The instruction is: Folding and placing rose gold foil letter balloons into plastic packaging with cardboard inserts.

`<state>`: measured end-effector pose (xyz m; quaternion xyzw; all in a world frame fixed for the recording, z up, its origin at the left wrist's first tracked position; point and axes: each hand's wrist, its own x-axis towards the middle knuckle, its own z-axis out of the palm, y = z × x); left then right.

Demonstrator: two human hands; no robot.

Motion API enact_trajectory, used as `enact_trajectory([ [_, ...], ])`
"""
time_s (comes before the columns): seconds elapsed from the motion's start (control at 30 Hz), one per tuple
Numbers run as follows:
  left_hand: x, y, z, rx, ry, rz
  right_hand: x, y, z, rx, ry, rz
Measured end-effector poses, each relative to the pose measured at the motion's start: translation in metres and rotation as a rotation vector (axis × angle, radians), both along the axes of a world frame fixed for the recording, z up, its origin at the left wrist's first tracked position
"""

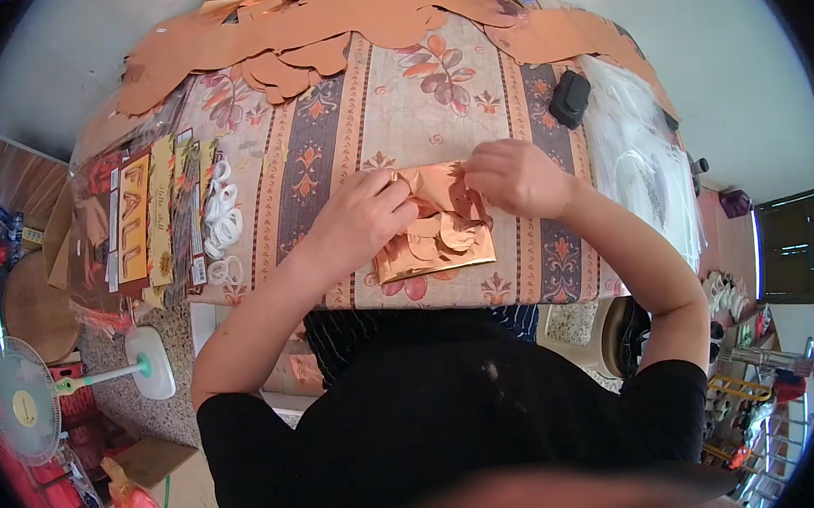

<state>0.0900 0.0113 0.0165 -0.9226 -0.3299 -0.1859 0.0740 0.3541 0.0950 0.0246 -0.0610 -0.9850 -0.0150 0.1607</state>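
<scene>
A shiny copper-coloured foil piece, folded into layers with scalloped edges, lies on the patterned tablecloth close to the table's front edge. At its upper left corner my left hand pinches the foil, fingers curled. My right hand grips the upper right edge, its fingertips bent down and partly hidden. Between the two hands the foil stands a little raised and creased.
Flat copper-coloured cut sheets spread along the far edge. Printed cards and white looped bands lie at left. Clear plastic bags and a black case sit at right. A fan stands on the floor.
</scene>
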Motion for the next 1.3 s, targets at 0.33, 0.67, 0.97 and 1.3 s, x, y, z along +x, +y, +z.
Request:
enact_trajectory([
  [0.33,0.001,0.001,-0.002,0.037,-0.025,-0.022,-0.056,-0.048,-0.03,-0.343,0.125,-0.479],
  [0.67,-0.007,-0.007,-0.002,-0.188,-0.146,-0.001,-0.055,-0.06,-0.033,-0.214,0.007,-0.544],
  [0.97,-0.004,-0.027,-0.011,0.004,-0.258,0.036,-0.042,-0.062,-0.025,-0.249,-0.038,-0.495],
  [1.3,-0.006,-0.03,-0.012,0.023,-0.228,0.036,-0.036,-0.052,0.018,-0.515,-0.088,-0.576],
])
